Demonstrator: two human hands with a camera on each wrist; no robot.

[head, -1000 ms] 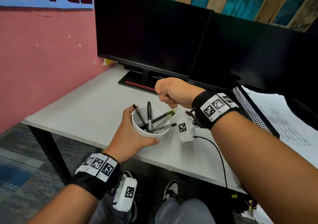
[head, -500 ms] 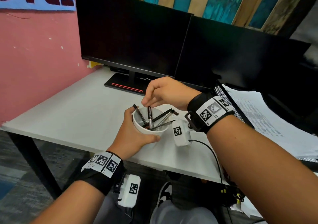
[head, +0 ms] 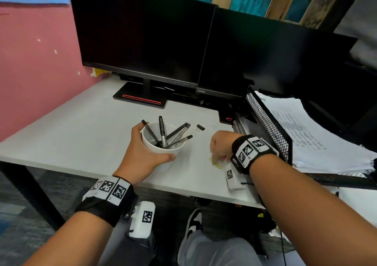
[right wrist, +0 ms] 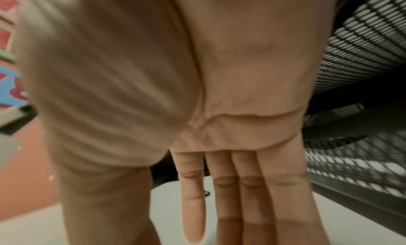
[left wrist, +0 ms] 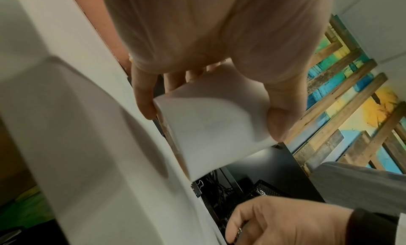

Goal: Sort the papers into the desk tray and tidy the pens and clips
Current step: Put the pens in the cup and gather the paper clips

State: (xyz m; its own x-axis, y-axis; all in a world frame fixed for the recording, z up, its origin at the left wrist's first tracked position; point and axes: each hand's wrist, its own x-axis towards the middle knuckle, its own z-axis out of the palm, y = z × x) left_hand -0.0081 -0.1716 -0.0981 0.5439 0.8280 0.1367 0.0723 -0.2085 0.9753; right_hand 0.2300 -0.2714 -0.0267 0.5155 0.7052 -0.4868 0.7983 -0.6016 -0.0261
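Note:
My left hand (head: 156,143) grips a white cup (head: 163,153) that stands on the desk with several black pens (head: 162,131) in it; in the left wrist view its fingers (left wrist: 142,99) and thumb wrap round the cup (left wrist: 211,127). To the right of the cup, my right hand (head: 216,157) reaches down to the desk, its fingertips at two yellow paper clips (head: 216,164). Its fingers (right wrist: 252,196) lie straight against the desk in the right wrist view. A black binder clip (head: 200,127) lies behind the hand.
A black mesh desk tray (head: 269,122) stands at the right with a stack of printed papers (head: 306,135) in it. Two dark monitors (head: 142,37) fill the back of the white desk (head: 71,135). A pink wall borders the left.
My right hand has left the space above the cup and come down onto the desk at its right, by the yellow clips. The left hand keeps hold of the cup.

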